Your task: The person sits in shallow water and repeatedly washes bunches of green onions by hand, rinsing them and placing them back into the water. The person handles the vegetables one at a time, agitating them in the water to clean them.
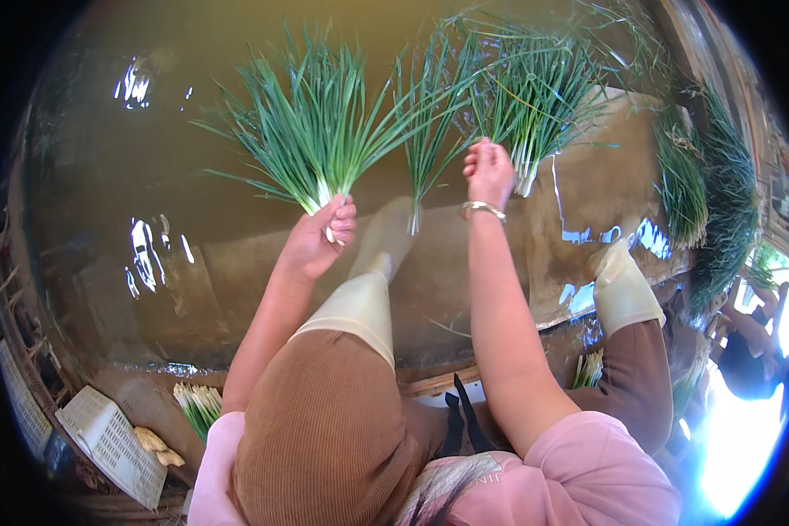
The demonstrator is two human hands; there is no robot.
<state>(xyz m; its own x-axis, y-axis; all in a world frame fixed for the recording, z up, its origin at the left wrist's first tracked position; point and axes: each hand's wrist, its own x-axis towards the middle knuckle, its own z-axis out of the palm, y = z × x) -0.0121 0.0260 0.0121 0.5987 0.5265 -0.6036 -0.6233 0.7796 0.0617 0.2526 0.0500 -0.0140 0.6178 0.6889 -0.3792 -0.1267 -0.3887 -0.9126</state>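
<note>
My left hand (pixel 332 227) is closed around the white stem ends of a bunch of scallions (pixel 322 131), whose green leaves fan out over the murky water (pixel 237 263). My right hand (pixel 488 172) has its fingers curled beside another scallion bunch (pixel 532 105); whether it holds a strand there cannot be told. Between my hands a thin bundle of scallions (pixel 427 131) lies in the water, white ends towards me. A metal bangle circles my right wrist.
Further scallion bunches (pixel 684 177) lie along the right edge on a wet ledge (pixel 611 171). A white plastic basket (pixel 115 440) and cut scallions (pixel 200 404) are at lower left. My booted legs straddle the basin's near edge. Another person (pixel 749 355) is at far right.
</note>
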